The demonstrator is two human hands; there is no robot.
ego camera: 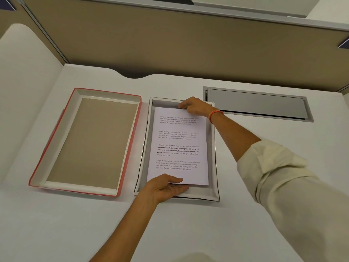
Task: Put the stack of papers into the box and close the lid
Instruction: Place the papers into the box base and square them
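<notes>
A stack of white papers (178, 146) with printed text lies inside the open white box (212, 148) at the middle of the desk. My left hand (166, 188) grips the stack's near edge, thumb on top and fingers underneath. My right hand (196, 108) holds the far edge of the stack at the box's back wall. The red-edged lid (86, 140) rests upside down on the desk just left of the box, its brown inside facing up.
A grey cable hatch (256, 104) is set into the white desk (188, 233) to the right of the box. A beige partition (170, 44) runs along the back, and a white divider panel (22, 91) stands at the left.
</notes>
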